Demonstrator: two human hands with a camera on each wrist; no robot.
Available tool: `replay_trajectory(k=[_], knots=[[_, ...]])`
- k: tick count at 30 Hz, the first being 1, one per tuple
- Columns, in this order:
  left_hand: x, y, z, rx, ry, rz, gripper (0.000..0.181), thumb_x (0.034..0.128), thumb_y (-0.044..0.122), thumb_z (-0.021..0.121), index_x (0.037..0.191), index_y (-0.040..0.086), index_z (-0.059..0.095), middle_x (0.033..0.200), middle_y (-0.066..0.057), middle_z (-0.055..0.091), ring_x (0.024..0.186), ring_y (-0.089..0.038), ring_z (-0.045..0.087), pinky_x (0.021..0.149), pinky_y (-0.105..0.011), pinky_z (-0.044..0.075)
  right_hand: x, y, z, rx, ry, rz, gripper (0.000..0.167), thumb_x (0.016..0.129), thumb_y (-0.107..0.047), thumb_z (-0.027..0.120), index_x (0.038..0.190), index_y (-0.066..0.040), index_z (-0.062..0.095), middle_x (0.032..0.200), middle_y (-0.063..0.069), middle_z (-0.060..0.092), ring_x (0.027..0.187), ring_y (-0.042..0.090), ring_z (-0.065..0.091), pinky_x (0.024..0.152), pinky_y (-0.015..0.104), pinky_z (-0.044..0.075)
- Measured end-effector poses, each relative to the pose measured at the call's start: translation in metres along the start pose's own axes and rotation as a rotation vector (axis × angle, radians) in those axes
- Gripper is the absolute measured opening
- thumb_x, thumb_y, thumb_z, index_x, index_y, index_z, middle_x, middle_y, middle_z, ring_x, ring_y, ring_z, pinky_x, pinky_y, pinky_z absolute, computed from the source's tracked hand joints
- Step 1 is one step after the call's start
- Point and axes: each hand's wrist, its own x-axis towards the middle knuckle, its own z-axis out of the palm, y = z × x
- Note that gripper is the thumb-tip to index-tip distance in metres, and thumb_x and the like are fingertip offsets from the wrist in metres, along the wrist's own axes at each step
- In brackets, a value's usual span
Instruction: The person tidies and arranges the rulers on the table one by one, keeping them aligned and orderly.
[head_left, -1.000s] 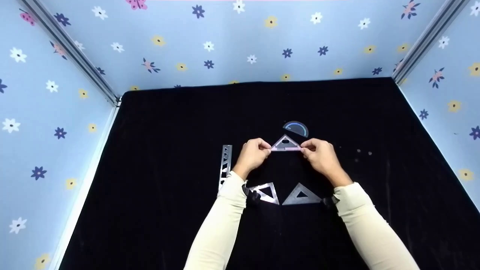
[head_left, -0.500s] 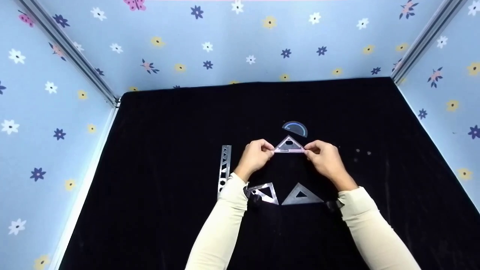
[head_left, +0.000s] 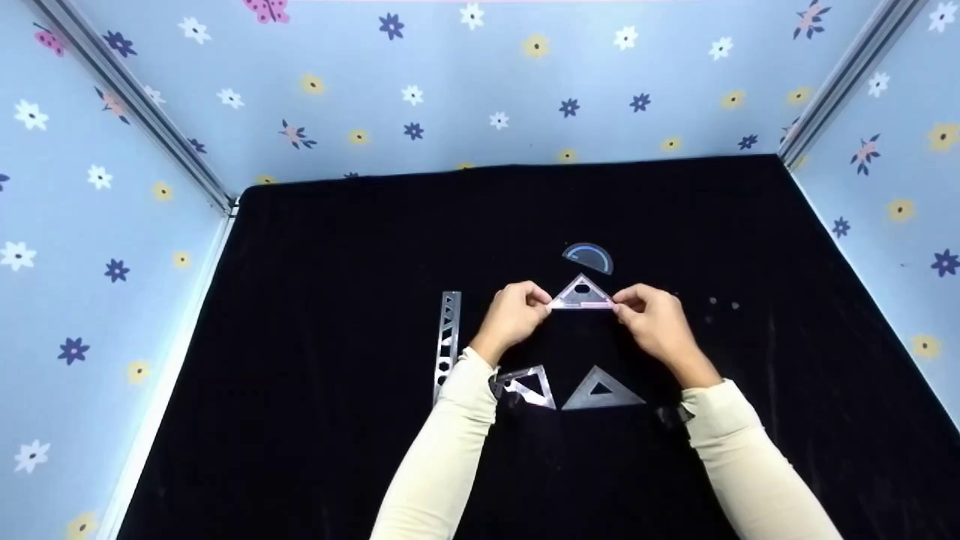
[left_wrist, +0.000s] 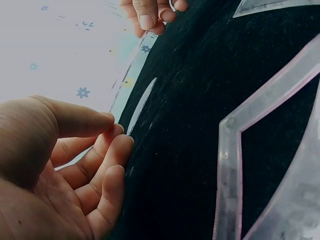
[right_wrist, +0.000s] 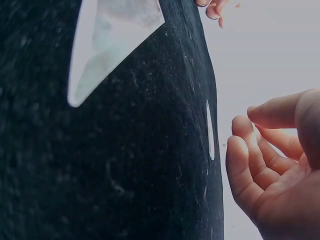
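A clear set square (head_left: 576,298) with pinkish scale bands and an oval cut-out is stretched between both hands in the head view. My left hand (head_left: 514,315) pinches its left corner between thumb and fingers. At the opposite corner, the thumb and fingers of my right hand (head_left: 656,322) do the same. Just beyond its tip lies a half-round protractor (head_left: 598,259) with a blue arc. In the left wrist view, the pinched set square is seen nearly edge-on at the left fingertips (left_wrist: 120,129). Whether it touches the cloth is unclear.
On the black cloth (head_left: 337,375) lie a ruler (head_left: 455,319) with shaped cut-outs, left of the left forearm, and two more set squares, a shiny one (head_left: 546,394) partly behind the left wrist and a greyer one (head_left: 585,397). Flowered walls (head_left: 450,60) enclose the back and sides.
Both hands have shifted a little to the right and slightly nearer to me, taking the pinched set square along. The protractor, ruler and other set squares have stayed put.
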Motion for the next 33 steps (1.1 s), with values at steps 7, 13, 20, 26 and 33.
replay_trajectory(k=[7, 13, 20, 26, 33], knots=[[-0.002, 0.001, 0.002, 0.004, -0.021, 0.006, 0.009, 0.0846, 0.011, 0.074, 0.093, 0.011, 0.075, 0.077, 0.006, 0.068, 0.073, -0.009, 0.059, 0.072, -0.026, 0.048, -0.006, 0.002, -0.003, -0.002, 0.006, 0.003, 0.008, 0.088, -0.003, 0.072, 0.096, -0.003, 0.075, 0.080, 0.007, 0.072, 0.070, 0.017, 0.066, 0.064, 0.017, 0.049], [-0.005, 0.002, 0.005, 0.018, -0.028, 0.015, 0.009, 0.0840, 0.011, 0.073, 0.092, 0.012, 0.075, 0.076, 0.008, 0.066, 0.072, -0.008, 0.058, 0.071, -0.026, 0.047, -0.012, 0.003, -0.005, 0.004, 0.007, 0.003, 0.008, 0.089, -0.003, 0.072, 0.097, -0.002, 0.075, 0.082, 0.008, 0.072, 0.070, 0.016, 0.067, 0.064, 0.016, 0.049], [-0.007, 0.003, 0.008, 0.025, -0.041, 0.026, 0.008, 0.0846, 0.012, 0.073, 0.092, 0.012, 0.075, 0.077, 0.007, 0.068, 0.073, -0.007, 0.060, 0.073, -0.025, 0.048, -0.020, 0.000, -0.009, 0.018, 0.027, 0.006, 0.007, 0.089, -0.003, 0.073, 0.096, -0.002, 0.075, 0.082, 0.008, 0.073, 0.070, 0.015, 0.068, 0.063, 0.016, 0.051], [-0.009, 0.006, 0.014, 0.025, -0.052, 0.043, 0.007, 0.0843, 0.011, 0.074, 0.091, 0.013, 0.075, 0.077, 0.007, 0.068, 0.072, -0.006, 0.060, 0.072, -0.024, 0.049, -0.027, 0.003, -0.016, 0.006, 0.032, -0.006, 0.008, 0.089, -0.004, 0.073, 0.097, -0.002, 0.075, 0.083, 0.007, 0.073, 0.069, 0.009, 0.067, 0.063, 0.015, 0.051], [-0.012, 0.012, 0.022, 0.004, -0.077, 0.070, 0.007, 0.0851, 0.013, 0.074, 0.092, 0.013, 0.075, 0.077, 0.007, 0.069, 0.071, -0.006, 0.060, 0.070, -0.023, 0.049, -0.035, 0.012, -0.023, 0.005, 0.043, 0.000, 0.008, 0.088, -0.001, 0.072, 0.096, -0.001, 0.075, 0.083, 0.008, 0.073, 0.068, 0.007, 0.066, 0.063, 0.013, 0.051]])
